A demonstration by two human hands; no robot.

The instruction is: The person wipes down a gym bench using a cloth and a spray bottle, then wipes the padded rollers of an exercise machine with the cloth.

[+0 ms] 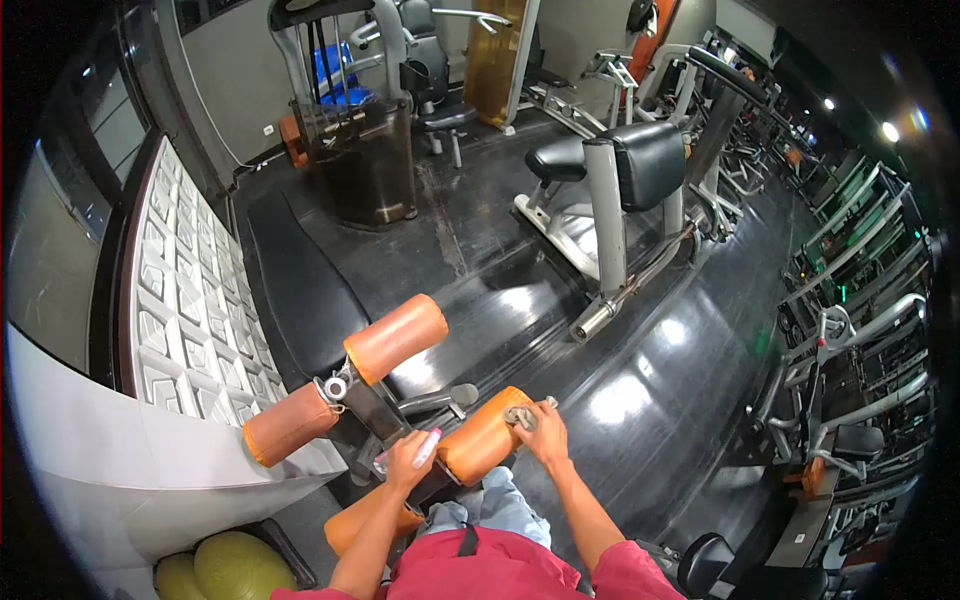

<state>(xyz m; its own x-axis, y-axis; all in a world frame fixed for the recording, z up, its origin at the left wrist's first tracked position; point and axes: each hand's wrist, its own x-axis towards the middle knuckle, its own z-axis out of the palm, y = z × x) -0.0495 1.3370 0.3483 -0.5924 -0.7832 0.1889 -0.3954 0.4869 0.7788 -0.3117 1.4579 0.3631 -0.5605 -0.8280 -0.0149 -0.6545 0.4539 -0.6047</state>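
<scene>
My right hand (545,437) is closed on a crumpled greyish cloth (521,417), pressing it against the end of an orange padded roller (480,445). In my left hand (407,463) is a small clear bottle with a pink top (428,447), held left of that roller; its lower part is hidden by my fingers. Two more orange rollers, an upper one (397,338) and a left one (290,424), sit on the frame of a black padded bench (305,290). Below my left forearm is another orange roller (345,525), partly covered.
A machine with black pads (650,165) stands ahead to the right, its bar end (592,322) jutting toward me. White patterned wall panels (190,290) run along the left. Green balls (235,568) lie at lower left. More gym machines (850,400) line the right side.
</scene>
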